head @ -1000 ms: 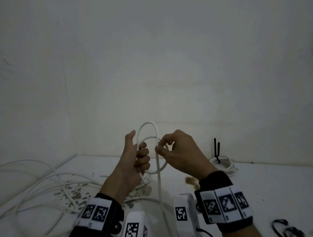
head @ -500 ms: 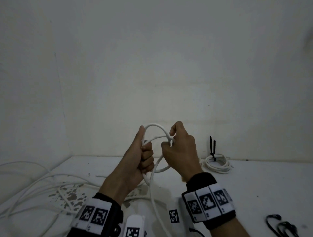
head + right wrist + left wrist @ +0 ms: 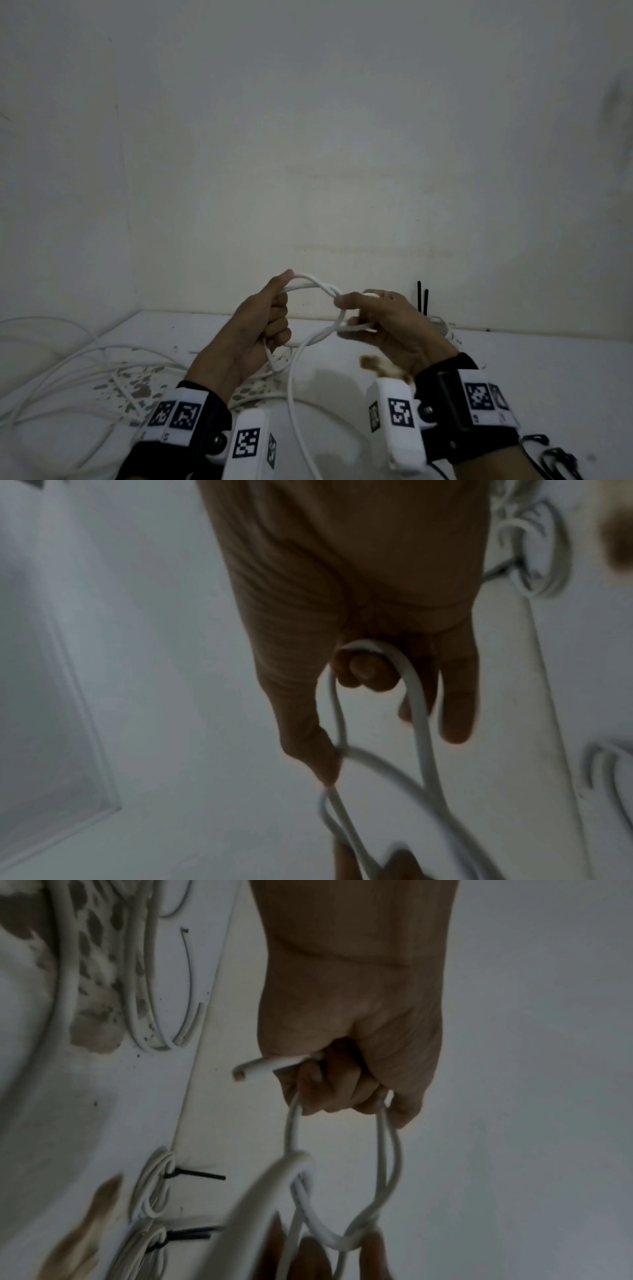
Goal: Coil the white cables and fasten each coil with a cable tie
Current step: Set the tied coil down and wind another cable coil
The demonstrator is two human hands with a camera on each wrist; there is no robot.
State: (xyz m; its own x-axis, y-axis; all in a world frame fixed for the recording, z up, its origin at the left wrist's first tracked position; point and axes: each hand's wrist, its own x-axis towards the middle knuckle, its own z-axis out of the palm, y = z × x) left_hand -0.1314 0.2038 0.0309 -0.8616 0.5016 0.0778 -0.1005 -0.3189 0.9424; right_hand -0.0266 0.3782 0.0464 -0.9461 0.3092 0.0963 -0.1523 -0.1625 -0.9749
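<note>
Head view: both hands (image 3: 260, 329) grip cable (image 3: 315, 286).

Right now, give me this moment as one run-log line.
stage: coiling | left hand: grips white cable loops | right hand: pinches next loop | tied coils: on table | current coil: untied

Dim light on bare white walls (image 3: 342, 137) meeting a white, seemingly paint-chipped tabletop (image 3: 513, 370).

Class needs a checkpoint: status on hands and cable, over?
Left hand grips white cable loops. Right hand holds the new loop. No tie on yet.
</note>
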